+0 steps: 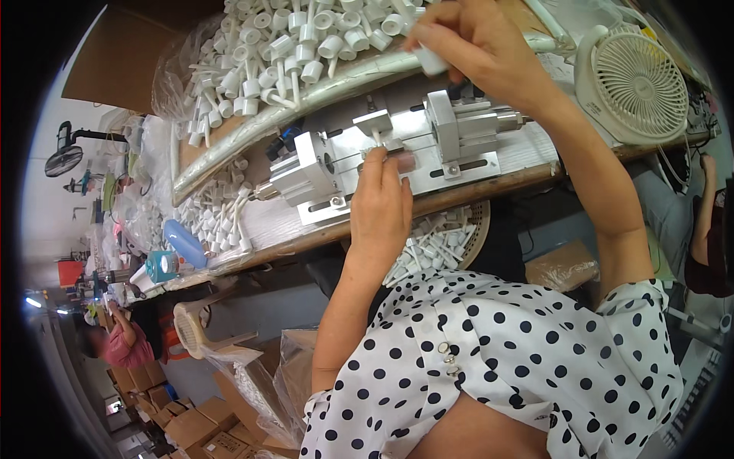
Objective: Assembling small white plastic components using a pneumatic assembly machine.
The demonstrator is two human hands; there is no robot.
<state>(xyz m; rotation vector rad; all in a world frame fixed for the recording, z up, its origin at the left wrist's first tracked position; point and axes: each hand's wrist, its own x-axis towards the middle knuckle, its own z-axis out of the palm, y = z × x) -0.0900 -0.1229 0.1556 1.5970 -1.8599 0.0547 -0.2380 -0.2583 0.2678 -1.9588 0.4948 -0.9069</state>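
Observation:
My left hand (pixel 380 200) reaches into the middle of a metal clamping fixture (pixel 317 172) with two facing cylinders. Its fingers are bent together at the small centre holder; a white stem (pixel 375 138) shows just past the fingertips, and what they grip is mostly hidden. Higher up and to the right, my right hand (pixel 489 53) is closed around a white plastic cap (pixel 432 61), slightly blurred, held above the bench near the edge of the heap. The heap of white stemmed caps (pixel 306 42) lies beyond the fixture, behind a plastic-wrapped rim (pixel 367 70).
A white fan (pixel 633 86) stands right of the fixture. More white caps (pixel 218 210) lie to the left, near a blue bottle (pixel 184 243). Below the bench edge (pixel 459 197), a round basket (pixel 480 229) holds further pieces. Cardboard boxes (pixel 202 428) and other people are farther off.

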